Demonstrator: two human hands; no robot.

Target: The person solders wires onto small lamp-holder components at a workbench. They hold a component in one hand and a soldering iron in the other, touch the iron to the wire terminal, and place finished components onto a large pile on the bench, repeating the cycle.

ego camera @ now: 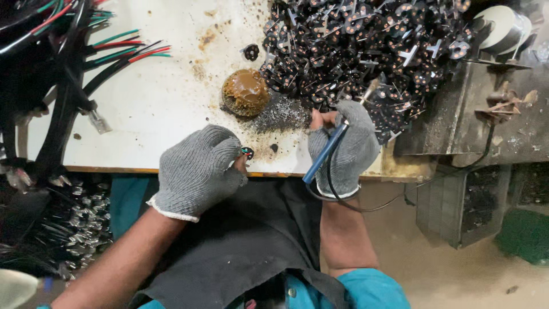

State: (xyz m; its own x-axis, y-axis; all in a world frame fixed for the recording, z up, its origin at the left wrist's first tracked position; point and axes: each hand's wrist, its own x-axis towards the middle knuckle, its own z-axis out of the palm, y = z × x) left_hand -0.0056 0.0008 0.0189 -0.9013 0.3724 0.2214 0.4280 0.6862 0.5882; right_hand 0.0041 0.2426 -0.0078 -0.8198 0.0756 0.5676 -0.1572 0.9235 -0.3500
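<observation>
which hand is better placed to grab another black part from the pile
Right, probably. The right hand rests at the edge of the pile of black parts, though it holds a blue-handled tool. The left hand is farther off, pinching a small part.

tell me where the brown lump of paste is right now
In the head view the brown lump of paste sits on the white bench top, up from the gap between the two gloved hands, just left of the big pile of black parts.
</observation>
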